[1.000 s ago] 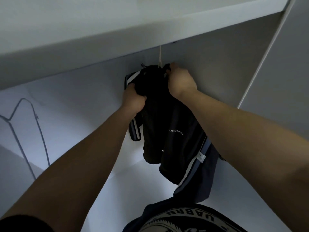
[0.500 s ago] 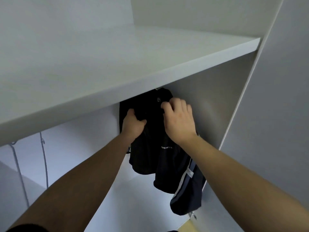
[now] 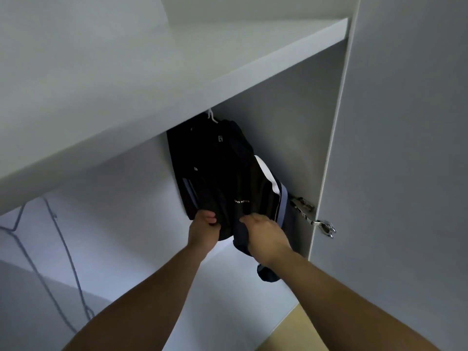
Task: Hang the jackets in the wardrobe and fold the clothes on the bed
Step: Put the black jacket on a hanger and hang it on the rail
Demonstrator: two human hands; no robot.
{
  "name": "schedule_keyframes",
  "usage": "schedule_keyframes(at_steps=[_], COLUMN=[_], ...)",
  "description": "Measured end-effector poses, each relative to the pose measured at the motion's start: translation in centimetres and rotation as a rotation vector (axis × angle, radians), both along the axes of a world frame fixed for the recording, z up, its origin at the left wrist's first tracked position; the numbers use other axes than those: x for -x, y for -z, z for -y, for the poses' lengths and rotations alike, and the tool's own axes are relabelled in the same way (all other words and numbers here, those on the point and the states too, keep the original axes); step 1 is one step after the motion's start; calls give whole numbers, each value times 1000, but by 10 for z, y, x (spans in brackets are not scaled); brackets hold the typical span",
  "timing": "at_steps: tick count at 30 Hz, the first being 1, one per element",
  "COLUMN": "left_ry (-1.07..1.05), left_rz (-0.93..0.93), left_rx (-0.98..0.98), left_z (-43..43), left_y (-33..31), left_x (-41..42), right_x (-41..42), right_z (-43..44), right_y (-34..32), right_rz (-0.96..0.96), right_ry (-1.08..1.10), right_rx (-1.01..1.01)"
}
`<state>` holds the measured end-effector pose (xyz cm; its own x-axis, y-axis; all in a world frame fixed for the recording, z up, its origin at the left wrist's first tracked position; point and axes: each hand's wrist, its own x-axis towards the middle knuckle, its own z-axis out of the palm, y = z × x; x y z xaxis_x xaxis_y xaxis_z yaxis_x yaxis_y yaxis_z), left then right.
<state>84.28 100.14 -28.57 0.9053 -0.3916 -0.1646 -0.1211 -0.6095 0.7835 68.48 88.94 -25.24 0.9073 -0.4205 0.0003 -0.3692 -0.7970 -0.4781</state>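
Observation:
A black jacket (image 3: 220, 171) with white and grey-blue sleeve stripes hangs on a white hanger (image 3: 212, 116) under the wardrobe shelf (image 3: 177, 79). The rail is hidden by the shelf. My left hand (image 3: 203, 230) grips the jacket's lower front hem on the left. My right hand (image 3: 266, 238) grips the lower hem on the right, just below the small white lettering. Both arms reach up into the wardrobe compartment.
A wire hanger (image 3: 50, 249) hangs at the left of the same compartment. The open wardrobe door (image 3: 405, 173) stands at the right, with a metal hinge (image 3: 314, 216) beside the jacket's sleeve. Yellowish floor (image 3: 291, 330) shows at the bottom right.
Both hands slid down from the jacket's collar near the hanger to its lower hem. The jacket now hangs straighter, and my view has tilted upward.

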Motion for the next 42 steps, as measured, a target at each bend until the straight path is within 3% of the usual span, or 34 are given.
schedule_keyframes(at_steps=[5,12,16,22,27,32,38,39,42], left_ry=[112,390,408,352,220,242,232,222,228], left_rz=[-47,-106,-104,55,-32,23,-304,-296,-34], left_rx=[-48,-143,-148,-176,33,196,749,773,652], left_z=[-7,-22,-33,-15,22,54,77,82,94], left_y=[30,75,86,109,151,217,283,289,311], left_x=[18,36,42,24,2,-23,-34,-37,-50], right_x=[21,38,41,33,17,-8,-21,-20,-15], right_z=[-21,-33,-44,-44,-34,-18,3,5,16], right_y=[28,46,61,105,161,236,328,339,363], right_rz=[-156,-146,-186,-207,-194,-119,-7,11,73], right_ry=[103,355,356,301,281,276,288,290,289], right_rx=[-210,-345,-381,-404,-371,-274,-135,-118,-81])
